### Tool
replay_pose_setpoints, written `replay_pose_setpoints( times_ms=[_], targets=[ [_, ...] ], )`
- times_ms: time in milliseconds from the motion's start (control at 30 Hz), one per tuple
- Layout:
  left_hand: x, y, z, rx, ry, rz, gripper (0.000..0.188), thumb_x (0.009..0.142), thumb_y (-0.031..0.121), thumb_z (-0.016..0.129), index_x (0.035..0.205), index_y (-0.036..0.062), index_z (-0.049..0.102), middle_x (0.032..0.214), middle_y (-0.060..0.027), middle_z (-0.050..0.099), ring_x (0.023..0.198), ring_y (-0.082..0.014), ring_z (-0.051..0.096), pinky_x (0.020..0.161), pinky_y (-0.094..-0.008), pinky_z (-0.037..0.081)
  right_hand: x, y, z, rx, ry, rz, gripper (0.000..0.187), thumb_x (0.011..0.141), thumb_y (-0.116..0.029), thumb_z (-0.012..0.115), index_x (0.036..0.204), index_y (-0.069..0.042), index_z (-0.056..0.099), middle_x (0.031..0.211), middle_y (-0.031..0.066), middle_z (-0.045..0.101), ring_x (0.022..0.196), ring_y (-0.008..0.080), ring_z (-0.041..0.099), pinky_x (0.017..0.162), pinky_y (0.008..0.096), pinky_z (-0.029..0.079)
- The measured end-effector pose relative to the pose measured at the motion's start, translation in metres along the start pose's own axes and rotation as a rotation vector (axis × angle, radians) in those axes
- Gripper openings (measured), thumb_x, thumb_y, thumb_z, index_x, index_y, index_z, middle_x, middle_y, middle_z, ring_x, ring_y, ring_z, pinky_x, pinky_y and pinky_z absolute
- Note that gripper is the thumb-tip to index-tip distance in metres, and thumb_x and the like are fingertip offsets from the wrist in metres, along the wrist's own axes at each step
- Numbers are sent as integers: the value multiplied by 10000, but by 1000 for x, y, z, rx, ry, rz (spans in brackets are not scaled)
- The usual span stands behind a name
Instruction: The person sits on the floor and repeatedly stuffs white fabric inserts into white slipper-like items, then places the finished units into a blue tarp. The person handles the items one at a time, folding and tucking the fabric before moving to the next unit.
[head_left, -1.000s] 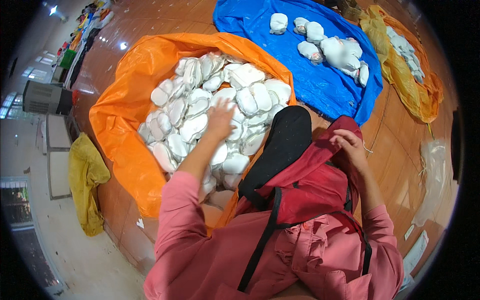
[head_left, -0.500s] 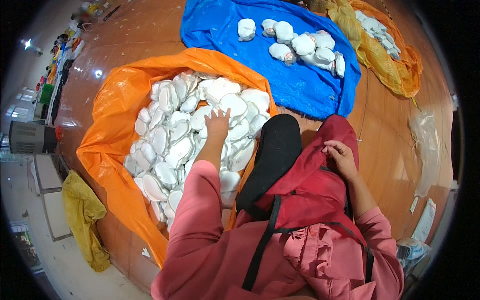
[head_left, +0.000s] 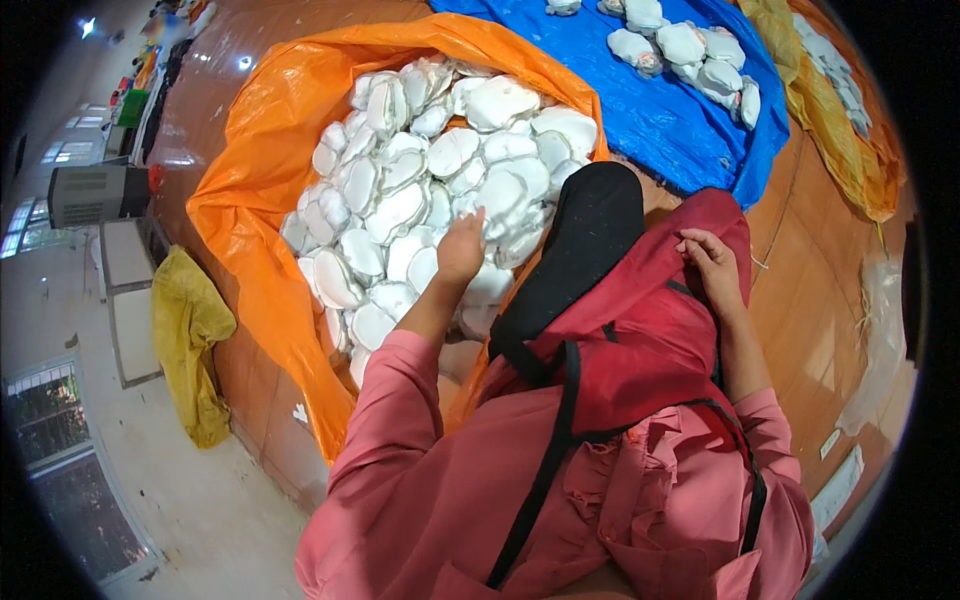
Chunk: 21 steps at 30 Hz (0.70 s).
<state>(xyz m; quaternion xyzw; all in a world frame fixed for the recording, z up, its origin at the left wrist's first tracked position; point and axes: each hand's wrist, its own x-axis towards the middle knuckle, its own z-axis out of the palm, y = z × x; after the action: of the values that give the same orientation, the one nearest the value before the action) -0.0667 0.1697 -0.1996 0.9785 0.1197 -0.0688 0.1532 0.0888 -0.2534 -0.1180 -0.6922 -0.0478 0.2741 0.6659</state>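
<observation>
Grip can't be told for sure at the L hand (head_left: 462, 248): fingers are bent & partly hidden, one is pointed fwd, and no pc can be made out as clearly held. It's set low over the near right part of a heap of white, oval, soft-looking padded pcs (head_left: 398, 210), w/ several right beside it. That heap is held in a wide, crumpled orange plastic sheet (head_left: 250, 215), rim raised. R hand (head_left: 712, 262) is rested, fingers loosely curled, by the dark-red cloth (head_left: 640, 390) over one knee; whether anything thin is pinched there can't be told.

Risk no. 1, as judged: pcs are loosely overlapped, so if one is drawn from low down, neighbours could be dragged along & the heap slumped. No. 2: two could be lifted as one, b/c faces are pressed together & edges are poorly set off, white on white. No. 3: if the sheet's near edge is nudged by the black-clothed leg (head_left: 590, 220) just beside it, the rim could be flattened & pcs spilled onto the brown tiled floor (head_left: 790, 290). No. 4: strays could be mixed w/ the white bundles (head_left: 720, 80) on the nearby blue plastic sheet (head_left: 670, 150), as much the same colour is shared.
</observation>
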Motion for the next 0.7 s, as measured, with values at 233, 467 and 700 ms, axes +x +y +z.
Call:
replay_pose_setpoints(
  times_ms=[233,467,700],
  targets=[
    [-24,-2,-41,313,115,-373,677,812,137,635,1432,157,364,1407,-157,438,1318,-366,369,1062,-492,325,6,3,-4,3,-2,-8,205,961,-98,524,1127,-33,625,924,4,650,803,63,550,727,202,440],
    [-32,17,12,212,125,68,722,750,222,701,1394,93,404,1402,-217,404,1323,-383,348,1060,-490,317,-3,0,-13,43,41,-31,218,967,-114,509,1133,-33,625,942,11,652,825,69,564,741,204,446],
    [3,68,44,-80,-217,-291,687,746,190,693,1353,24,419,1066,-213,633,1012,-359,603,890,-424,465,-11,7,-18,36,92,-40,214,961,-119,520,1128,-33,624,940,16,654,834,75,576,729,207,462]
  ],
)
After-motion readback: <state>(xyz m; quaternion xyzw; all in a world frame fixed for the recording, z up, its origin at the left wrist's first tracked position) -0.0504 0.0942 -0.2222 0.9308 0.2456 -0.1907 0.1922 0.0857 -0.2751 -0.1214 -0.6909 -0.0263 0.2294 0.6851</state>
